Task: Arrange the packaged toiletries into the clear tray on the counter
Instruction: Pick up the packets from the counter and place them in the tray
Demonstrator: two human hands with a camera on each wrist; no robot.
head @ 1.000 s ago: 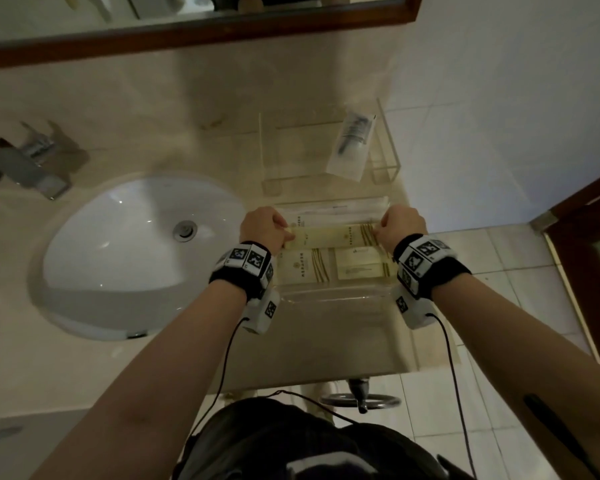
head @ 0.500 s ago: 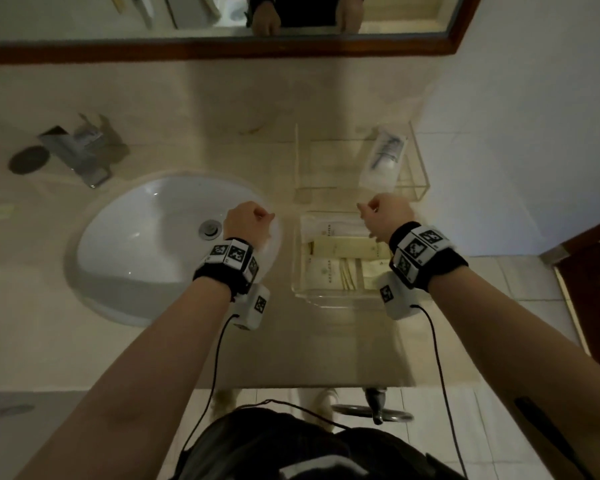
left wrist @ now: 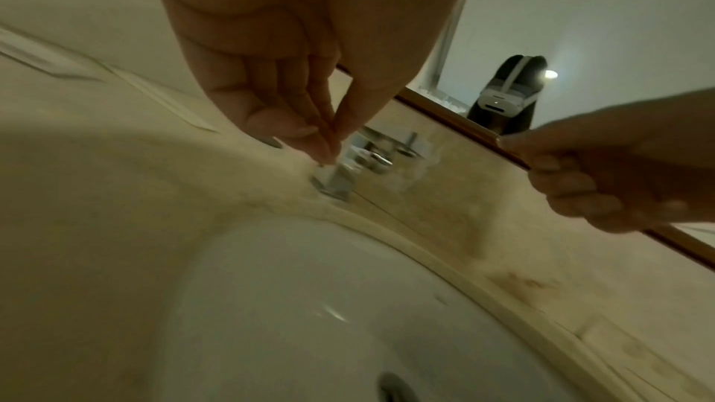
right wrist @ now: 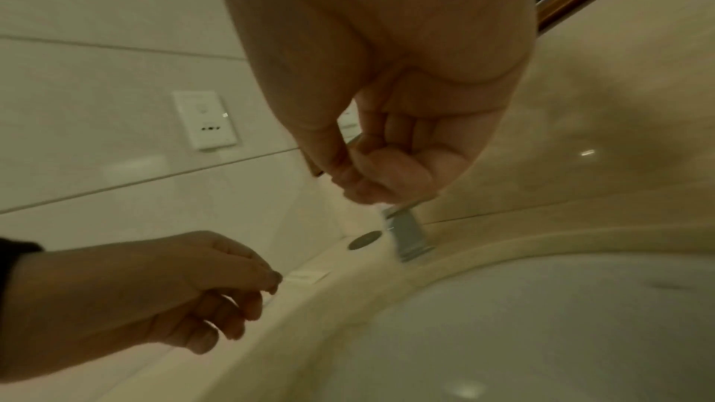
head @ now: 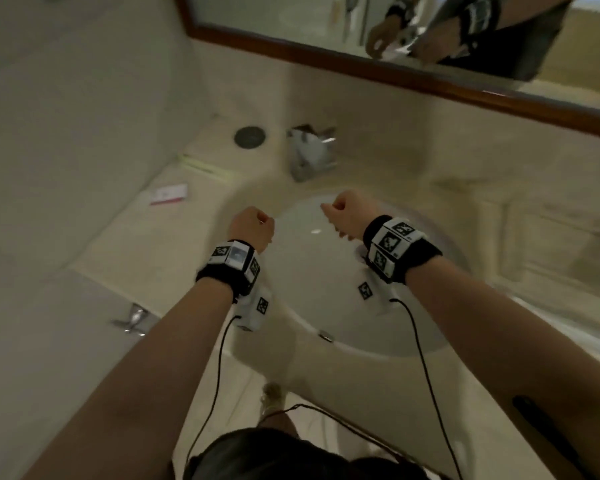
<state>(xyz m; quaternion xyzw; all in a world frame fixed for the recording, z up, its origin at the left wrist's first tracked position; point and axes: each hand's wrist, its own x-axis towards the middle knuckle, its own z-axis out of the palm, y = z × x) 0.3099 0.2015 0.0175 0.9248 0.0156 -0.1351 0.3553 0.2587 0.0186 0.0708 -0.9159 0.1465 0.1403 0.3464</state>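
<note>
Both hands are hovering above the white sink (head: 326,289), holding nothing. The left hand (head: 252,226) is curling its fingers (left wrist: 271,109) loosely inward, thumb tip meeting them; its grip is empty. The right hand (head: 349,214) is curling into a loose, empty fist. The clear tray (head: 548,244) is sitting blurred on the worktop (head: 146,251), well off to the right of both hands; its contents cannot be told. A small white packet (head: 168,195) is lying on the worktop left of the faucet (head: 309,152), apart from the left hand.
</note>
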